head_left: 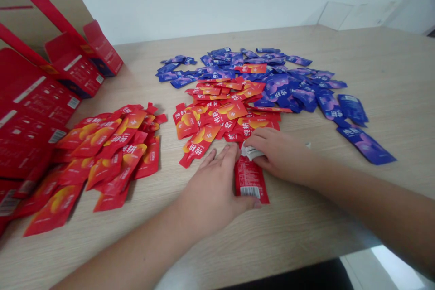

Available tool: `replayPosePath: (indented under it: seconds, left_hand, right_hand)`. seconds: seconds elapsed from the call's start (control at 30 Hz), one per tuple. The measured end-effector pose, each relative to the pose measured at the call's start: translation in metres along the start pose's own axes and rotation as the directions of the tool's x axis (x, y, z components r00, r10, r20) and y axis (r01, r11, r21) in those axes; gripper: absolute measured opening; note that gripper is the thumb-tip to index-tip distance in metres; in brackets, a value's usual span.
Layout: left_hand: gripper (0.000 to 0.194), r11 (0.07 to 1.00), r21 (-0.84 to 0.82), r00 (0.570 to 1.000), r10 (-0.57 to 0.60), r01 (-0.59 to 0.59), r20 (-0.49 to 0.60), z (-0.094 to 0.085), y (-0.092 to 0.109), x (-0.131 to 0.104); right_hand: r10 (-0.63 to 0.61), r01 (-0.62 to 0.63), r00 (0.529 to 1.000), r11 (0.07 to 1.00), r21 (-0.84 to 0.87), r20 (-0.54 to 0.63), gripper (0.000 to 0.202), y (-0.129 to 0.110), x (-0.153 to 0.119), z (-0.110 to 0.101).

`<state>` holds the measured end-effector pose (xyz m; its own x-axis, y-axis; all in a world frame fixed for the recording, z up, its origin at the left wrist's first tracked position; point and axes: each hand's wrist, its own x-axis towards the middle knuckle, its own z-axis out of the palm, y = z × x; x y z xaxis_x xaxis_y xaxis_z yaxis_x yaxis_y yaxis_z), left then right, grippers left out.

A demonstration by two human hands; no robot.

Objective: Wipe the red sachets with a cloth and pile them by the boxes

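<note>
A red pouch (250,179) lies flat with its barcode side up, near the table's front edge. My left hand (214,190) rests at its left side, fingers apart, the thumb across its lower end. At the pouch's top, my right hand (277,154) has its fingers closed round a crumpled white wipe (250,150), pressed on the pouch. Just beyond both hands is a heap of red-orange pouches (220,113). Behind that heap spread many blue-purple pouches (278,88).
Another pile of red pouches (108,145) lies at the left, beside red cardboard boxes (30,99) with open flaps. Single blue pouches (367,145) reach toward the right of the wooden table (380,72). A white wall stands behind.
</note>
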<state>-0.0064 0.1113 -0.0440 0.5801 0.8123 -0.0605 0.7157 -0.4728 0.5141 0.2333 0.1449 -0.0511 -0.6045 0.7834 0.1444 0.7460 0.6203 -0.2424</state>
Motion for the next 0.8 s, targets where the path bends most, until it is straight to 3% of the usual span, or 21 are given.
replayPosePath:
  seconds: [0.23,0.37,0.47,0.63,0.8]
  left_hand:
    - [0.119,0.999,0.032,1.0,0.009,-0.009,-0.004,0.002,0.0,-0.001]
    - [0.118,0.999,0.019,0.999,0.029,-0.029,-0.015,0.002,0.0,-0.001]
    - [0.114,0.998,0.033,0.999,0.045,-0.044,-0.014,0.002,-0.001,0.0]
    - [0.119,0.998,0.053,0.999,0.042,-0.042,0.007,0.001,-0.001,0.0]
    - [0.117,0.999,0.044,0.999,0.031,-0.032,0.016,-0.003,0.0,0.0]
  right_hand:
    - [-0.043,0.049,0.992,0.997,0.054,-0.12,0.038,-0.006,-0.013,-0.008]
    - [-0.228,0.211,0.971,0.959,0.189,0.072,0.036,-0.015,-0.019,-0.024]
    - [-0.277,0.193,0.933,0.923,0.333,0.228,0.035,-0.027,-0.019,-0.032]
    - [-0.14,0.059,0.957,0.952,0.299,0.255,0.041,-0.034,-0.013,-0.029]
    - [-0.033,-0.012,0.98,0.975,0.223,0.198,0.033,-0.02,-0.007,-0.018]
